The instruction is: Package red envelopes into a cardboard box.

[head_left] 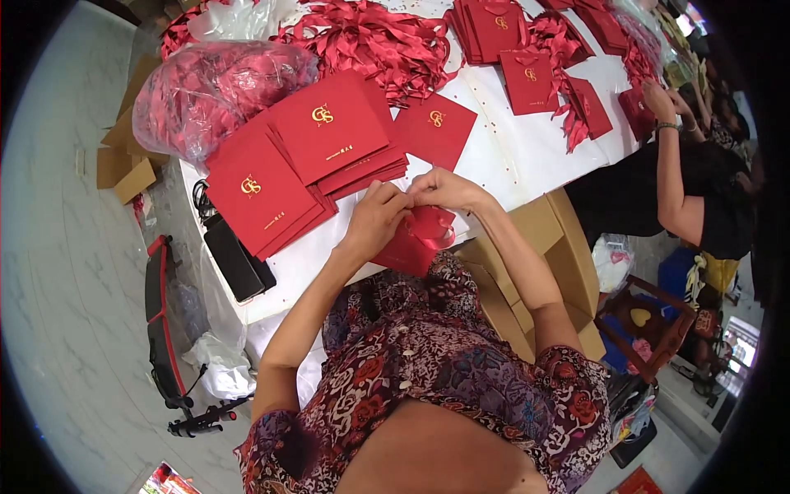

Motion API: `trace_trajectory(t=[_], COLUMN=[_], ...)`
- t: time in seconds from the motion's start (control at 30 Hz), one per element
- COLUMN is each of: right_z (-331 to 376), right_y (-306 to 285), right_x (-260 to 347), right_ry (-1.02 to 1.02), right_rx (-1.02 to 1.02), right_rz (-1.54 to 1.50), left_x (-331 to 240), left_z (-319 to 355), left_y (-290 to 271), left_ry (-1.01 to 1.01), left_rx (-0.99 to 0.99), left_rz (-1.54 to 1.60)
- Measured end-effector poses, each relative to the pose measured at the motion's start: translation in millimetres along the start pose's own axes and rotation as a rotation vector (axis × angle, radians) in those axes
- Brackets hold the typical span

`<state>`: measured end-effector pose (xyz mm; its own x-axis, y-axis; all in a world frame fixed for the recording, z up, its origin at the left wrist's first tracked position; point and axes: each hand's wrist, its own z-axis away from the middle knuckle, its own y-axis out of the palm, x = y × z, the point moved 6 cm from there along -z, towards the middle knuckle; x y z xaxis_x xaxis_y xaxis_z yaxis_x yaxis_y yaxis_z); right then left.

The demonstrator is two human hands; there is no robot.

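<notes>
At the table's near edge, a red paper gift bag (406,252) is between my hands and my lap, with a loop of shiny red ribbon (441,236) hanging over it. My left hand (375,217) is closed at the bag's upper edge, its fingertips meeting those of the other hand. My right hand (448,190) pinches at the same spot; the ribbon end between the fingers is mostly hidden. Just beyond lie stacks of flat red gift bags (333,123) with gold print, and a single red bag (436,132) to their right.
Heaped red ribbons (374,45) and a plastic sack of ribbon (218,95) cover the far side. A black phone (234,262) rests at the left edge. An open cardboard box (568,255) stands at my right; another person's arm (673,177) works beyond it.
</notes>
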<state>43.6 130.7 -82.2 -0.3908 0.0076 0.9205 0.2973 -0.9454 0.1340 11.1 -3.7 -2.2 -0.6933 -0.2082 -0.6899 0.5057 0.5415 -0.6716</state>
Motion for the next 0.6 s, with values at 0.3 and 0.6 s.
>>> trace_trajectory(t=[0.3,0.6], right_z=[-15.5,14.6], right_y=[-7.8,-2.1], right_x=[-6.6,15.8], right_ry=[0.181,0.076], right_rx=[-0.319,-0.191], right_rz=[-0.163,0.049], left_x=[-4.9,-9.1], left_z=[-1.2,4.2], left_y=[2.9,-9.2], left_ry=[-0.121,-0.198], left_rx=[-0.04,-0.092], left_rz=[0.095,0.088])
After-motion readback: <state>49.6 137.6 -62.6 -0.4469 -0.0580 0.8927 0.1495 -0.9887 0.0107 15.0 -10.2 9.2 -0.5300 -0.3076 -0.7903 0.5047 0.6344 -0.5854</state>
